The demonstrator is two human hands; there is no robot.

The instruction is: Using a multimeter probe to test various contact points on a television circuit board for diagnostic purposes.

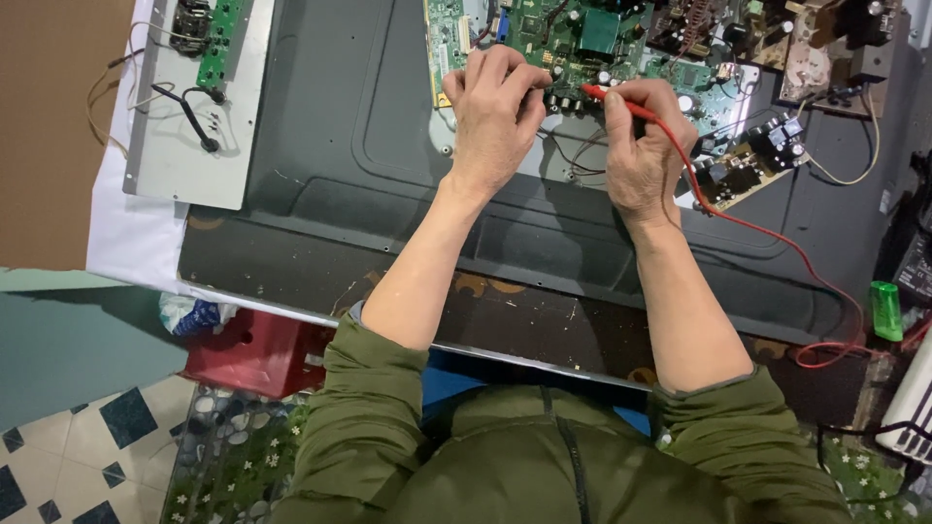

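A green circuit board point(592, 39) lies on the dark metal back panel point(388, 175) of a flat screen set. My left hand point(493, 116) rests on the board's lower edge with fingers curled; whether it grips a probe is hidden. My right hand point(646, 146) is closed on a red test probe point(612, 99) whose tip points left onto the board beside the left fingers. A red lead point(767, 238) runs from the probe down to the right.
A smaller green board point(218, 44) sits on a grey metal plate point(184, 146) at the far left. Brown boards point(757, 155) lie at the right. A green lighter point(884, 311) stands at the right edge. A red stool point(254, 351) is below the panel's left side.
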